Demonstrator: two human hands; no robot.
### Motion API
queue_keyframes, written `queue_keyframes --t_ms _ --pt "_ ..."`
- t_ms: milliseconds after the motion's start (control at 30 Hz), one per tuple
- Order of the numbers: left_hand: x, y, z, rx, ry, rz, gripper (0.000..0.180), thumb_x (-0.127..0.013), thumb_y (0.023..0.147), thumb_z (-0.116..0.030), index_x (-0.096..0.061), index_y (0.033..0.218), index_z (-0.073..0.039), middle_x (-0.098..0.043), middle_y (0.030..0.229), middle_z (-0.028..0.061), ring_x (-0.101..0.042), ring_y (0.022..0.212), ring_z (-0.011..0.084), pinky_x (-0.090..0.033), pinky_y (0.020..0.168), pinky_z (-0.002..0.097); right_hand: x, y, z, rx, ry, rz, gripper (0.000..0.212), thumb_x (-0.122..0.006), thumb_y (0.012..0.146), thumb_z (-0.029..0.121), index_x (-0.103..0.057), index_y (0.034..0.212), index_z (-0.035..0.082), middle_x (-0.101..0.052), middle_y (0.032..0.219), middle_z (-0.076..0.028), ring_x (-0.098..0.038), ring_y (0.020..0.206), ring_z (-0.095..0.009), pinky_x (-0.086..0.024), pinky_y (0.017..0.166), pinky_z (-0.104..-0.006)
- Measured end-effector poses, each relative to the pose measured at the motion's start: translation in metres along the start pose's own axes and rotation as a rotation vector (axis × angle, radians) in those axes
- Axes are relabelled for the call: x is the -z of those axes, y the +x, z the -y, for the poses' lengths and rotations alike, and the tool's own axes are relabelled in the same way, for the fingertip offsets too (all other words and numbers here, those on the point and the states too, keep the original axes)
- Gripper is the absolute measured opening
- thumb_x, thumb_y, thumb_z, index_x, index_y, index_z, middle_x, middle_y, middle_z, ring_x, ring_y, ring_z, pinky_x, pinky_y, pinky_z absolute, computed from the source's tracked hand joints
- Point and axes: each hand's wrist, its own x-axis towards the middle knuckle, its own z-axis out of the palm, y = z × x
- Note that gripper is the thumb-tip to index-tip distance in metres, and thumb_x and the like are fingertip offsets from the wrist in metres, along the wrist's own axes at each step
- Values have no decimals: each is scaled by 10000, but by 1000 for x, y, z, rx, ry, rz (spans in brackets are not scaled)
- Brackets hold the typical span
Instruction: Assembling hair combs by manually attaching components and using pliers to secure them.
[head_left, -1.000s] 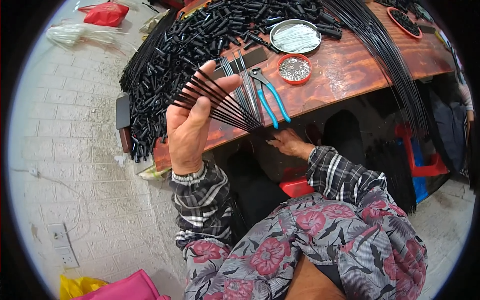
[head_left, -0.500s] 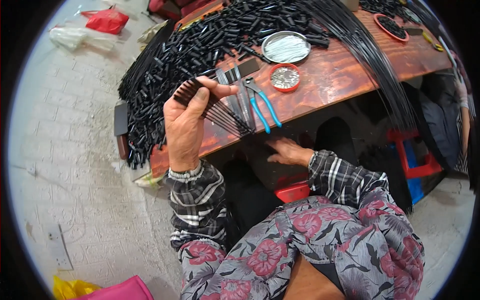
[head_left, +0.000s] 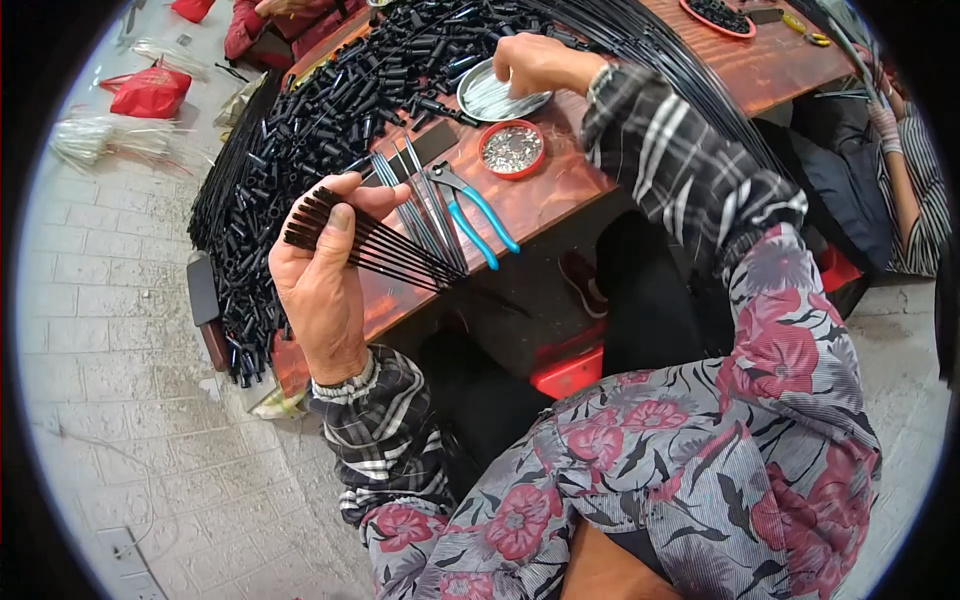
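My left hand point(head_left: 325, 275) grips a fan of thin black rods point(head_left: 400, 248), pinned between thumb and fingers. Their thicker dark ends stick out past the thumb, and the thin ends converge over the table's front edge. At the round metal dish point(head_left: 464, 92), my right hand point(head_left: 545, 66) bends its fingers down over thin white strips point(head_left: 490, 98). The fingertips are partly hidden, so what they pinch cannot be made out. Close to the dish stands a red-rimmed bowl point(head_left: 541, 153) of small silvery pieces. Blue-handled pliers point(head_left: 482, 222) lie right of the left hand, next to thin metal strips point(head_left: 412, 205).
A large heap of short black tubes point(head_left: 330, 130) covers the table's left and back. Long black rods point(head_left: 650, 50) sweep across on the right. A red dish point(head_left: 722, 18) of black pieces sits farther back. Beneath the table edge is a red stool point(head_left: 568, 374); a co-worker's arm point(head_left: 900, 175) is at right.
My right hand has risen from below the table edge to the metal dish. My left hand still holds the rods. The whole view has shifted somewhat.
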Motion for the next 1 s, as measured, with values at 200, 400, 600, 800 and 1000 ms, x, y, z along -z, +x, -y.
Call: queue_keyframes --t_ms 200,400,600,800,1000 --pt "5 -8 -4 -19 24 -20 202 -482 876 -104 -529 1003 46 -610 865 171 -607 853 297 -489 764 349 -17 11 -2 18 -15 22 123 -600 551 60 -632 666 30 -600 647 -152 -599 677 -309 -468 596 -365" --pt "3 -4 -5 -20 9 -21 192 -478 877 -99 -528 994 44 -612 864 174 -611 837 296 -490 763 348 -23 7 -4 17 117 -251 116 -553 582 45 -638 660 31 -599 703 -204 -595 708 -353 -472 613 -410" --pt "3 0 0 -3 -14 -21 175 -474 876 -83 -540 973 46 -621 849 150 -618 814 256 -493 758 329 -17 8 5 -113 71 -183 115 -582 585 56 -638 679 20 -602 681 -179 -599 690 -328 -466 613 -398" --pt "0 2 2 -8 22 -40 205 -465 882 -89 -542 1013 49 -622 842 146 -622 800 241 -498 755 320 -24 3 -3 15 17 -128 146 -563 585 37 -656 697 28 -597 697 -195 -590 714 -344 -472 646 -385" --pt "3 2 -1 12 -3 -54 204 -467 880 -84 -542 1018 46 -619 834 134 -624 793 234 -512 746 326 -24 5 -4 42 64 -246 153 -543 612 40 -656 712 19 -582 699 -218 -583 682 -358 -475 631 -393"
